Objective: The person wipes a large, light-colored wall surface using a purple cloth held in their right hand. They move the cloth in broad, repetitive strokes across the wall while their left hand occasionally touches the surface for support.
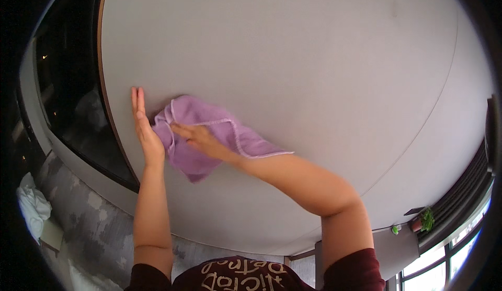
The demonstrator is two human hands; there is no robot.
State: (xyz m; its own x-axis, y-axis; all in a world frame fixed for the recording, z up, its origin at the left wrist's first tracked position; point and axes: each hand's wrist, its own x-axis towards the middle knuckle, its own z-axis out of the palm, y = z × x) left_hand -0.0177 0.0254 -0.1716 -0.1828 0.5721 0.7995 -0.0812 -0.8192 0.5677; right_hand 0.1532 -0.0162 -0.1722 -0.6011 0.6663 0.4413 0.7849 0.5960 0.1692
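Note:
A purple cloth (204,110) with a pale stitched edge lies spread and creased against a light grey wall panel (294,63). My right hand (198,138), slightly blurred, presses flat on the cloth, fingers pointing left. At the cloth's left edge, my left hand (145,128) is upright beside the panel, fingers extended and close together, holding nothing that I can see. One corner of the cloth trails right over my right forearm.
A dark glossy panel with a brown edge strip (102,75) stands at left. Patterned carpet (94,212) and white fabric (34,204) show below it. At lower right are a grey cabinet (394,248), a potted plant (426,220), dark curtains (457,189) and a window.

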